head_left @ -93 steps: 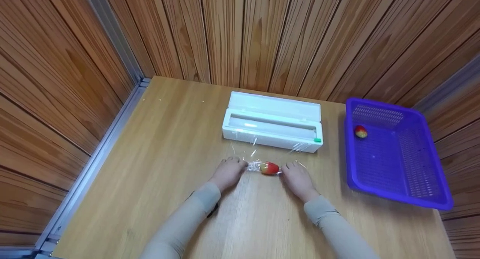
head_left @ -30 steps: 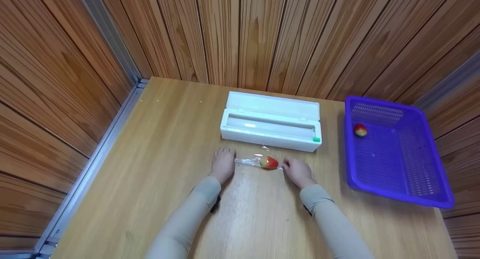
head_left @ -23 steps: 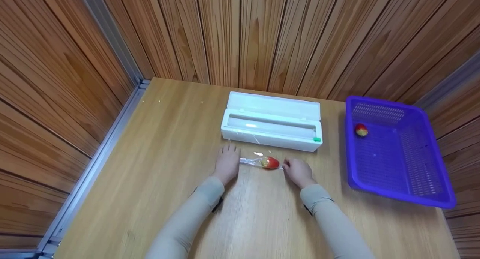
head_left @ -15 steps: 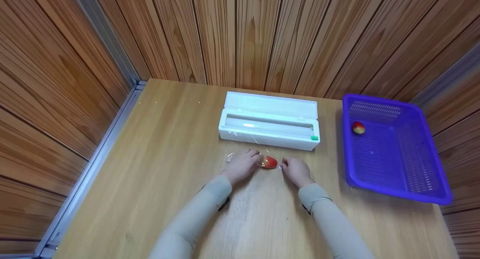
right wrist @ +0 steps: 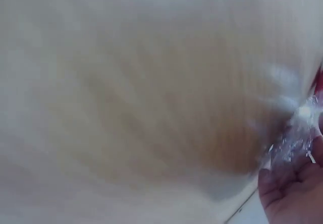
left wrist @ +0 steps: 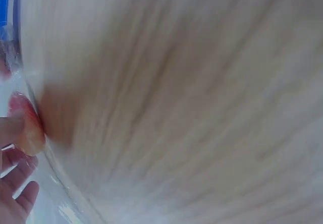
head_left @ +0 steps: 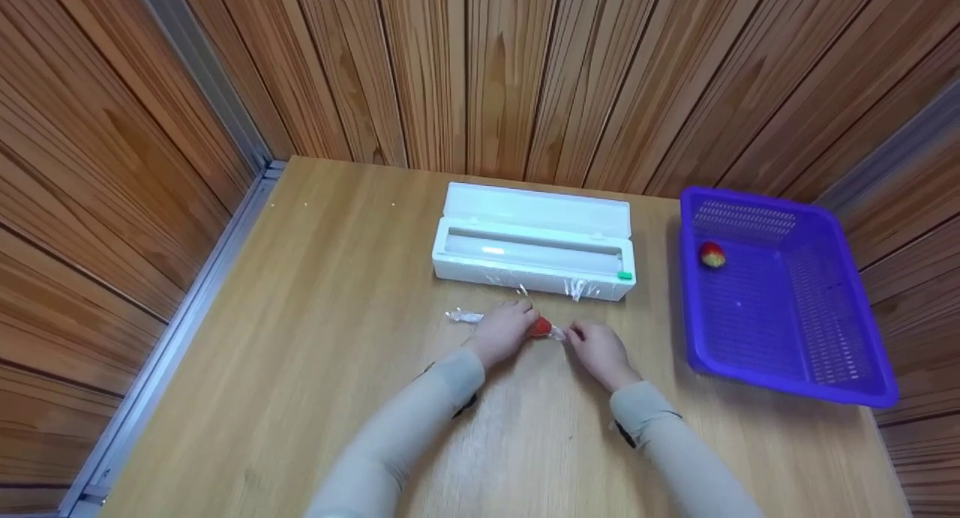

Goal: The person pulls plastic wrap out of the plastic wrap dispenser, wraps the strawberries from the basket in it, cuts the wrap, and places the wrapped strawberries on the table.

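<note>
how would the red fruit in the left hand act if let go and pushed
The red fruit would probably roll, since its sides look rounded. The crinkled clear film gathered toward the right hand may drag and check that roll. Its glossy shine suggests the wrapped surface could be somewhat slippery.

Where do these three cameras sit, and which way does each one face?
Head: worn on the head, facing forward and down at the table, white box and purple basket; both sleeves, left fingers and right fingers show.
Left wrist: worn there, facing mostly table; left fingers show at the left edge, with the red fruit.
Right wrist: worn there, also mostly table; right fingers show at the lower right, with clear film.
Shared: head and left wrist views both show the red fruit.
</note>
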The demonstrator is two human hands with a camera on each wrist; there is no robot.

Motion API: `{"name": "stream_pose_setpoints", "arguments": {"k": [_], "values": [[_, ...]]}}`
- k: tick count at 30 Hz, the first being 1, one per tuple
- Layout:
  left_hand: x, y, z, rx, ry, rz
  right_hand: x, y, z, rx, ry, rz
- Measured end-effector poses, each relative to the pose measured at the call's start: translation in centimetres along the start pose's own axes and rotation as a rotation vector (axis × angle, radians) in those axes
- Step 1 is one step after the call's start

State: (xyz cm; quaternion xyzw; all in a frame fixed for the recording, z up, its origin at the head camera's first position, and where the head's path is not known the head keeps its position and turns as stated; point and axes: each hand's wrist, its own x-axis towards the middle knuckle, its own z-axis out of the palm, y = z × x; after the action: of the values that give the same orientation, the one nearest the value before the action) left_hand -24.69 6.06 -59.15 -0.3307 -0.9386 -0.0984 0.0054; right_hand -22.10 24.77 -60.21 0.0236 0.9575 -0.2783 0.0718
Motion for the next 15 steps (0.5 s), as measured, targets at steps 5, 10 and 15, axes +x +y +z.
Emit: {"name": "stream_pose_setpoints", "arguments": {"k": [5, 10, 15], "values": [[-0.1, 0.0, 0.0, 0.028, 0.038, 0.028, -0.1, 1.3, -1.5, 0.052, 0.058, 0.007], [-0.1, 0.1, 0.3, 0.013, 0.062, 0.058, 0.2, 3.1, -3.1, 0.028, 0.143, 0.051], [-0.3, 0.2, 0.5, 0.016, 0.074, 0.070, 1.0, 4.2, -4.2, 0.201, 0.382, 0.036]]}}
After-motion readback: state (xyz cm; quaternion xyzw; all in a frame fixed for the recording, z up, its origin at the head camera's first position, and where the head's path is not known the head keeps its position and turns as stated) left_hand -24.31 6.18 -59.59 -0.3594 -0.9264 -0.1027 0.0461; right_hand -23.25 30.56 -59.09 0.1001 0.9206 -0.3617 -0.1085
